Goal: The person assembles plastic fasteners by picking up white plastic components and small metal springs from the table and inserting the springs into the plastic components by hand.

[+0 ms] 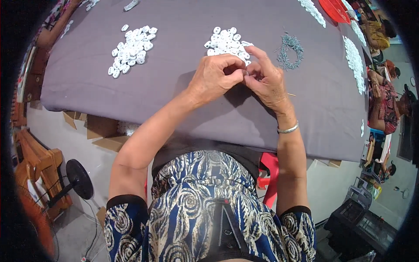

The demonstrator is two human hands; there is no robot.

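Note:
My left hand (218, 75) and my right hand (266, 76) meet over the grey cloth, thumbs and forefingers pinched together. Whatever small piece sits between the fingertips is mostly hidden and too small to name. Just beyond them lies a pile of small white oval plastic pieces (224, 40) with dark holes. To the right of that pile, small grey pins or screws (291, 52) are spread in a ring. Beside my right wrist, which wears a silver bangle, a thin yellowish stick (291, 94) shows; whether the hand holds it I cannot tell.
Another pile of white pieces (132, 50) lies on the left of the cloth-covered table (174, 111). More white pieces (354, 63) and a red basin (335, 11) are at the far right. Open cardboard boxes (102, 131) and a black fan (79, 179) stand below left. Other people sit at right.

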